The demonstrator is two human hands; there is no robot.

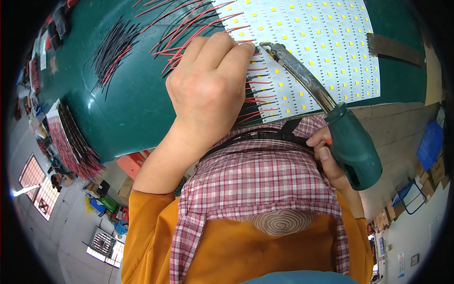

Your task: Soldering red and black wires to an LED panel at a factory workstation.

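Observation:
My right hand (329, 161) is wrapped round the green handle of a soldering iron (306, 78), partly hidden behind that handle. The iron's tip meets the left edge of a white LED board sheet (333, 57) dotted with yellow squares. Close by the tip, my left hand (210, 75) is closed, thumb and forefinger pinching a red wire (244, 41) at the board's edge. Along that edge, several red and black wires (259, 90) stick out leftward, above and below my fingers. The left palm is turned down, so part of the wires is hidden.
A loose bundle of black and red wires (113, 52) lies on the green table (137, 113), left of my hand. At the table's left edge sits a stack of wired boards (71, 142). A dark flat strip (396, 48) rests across the board's right edge.

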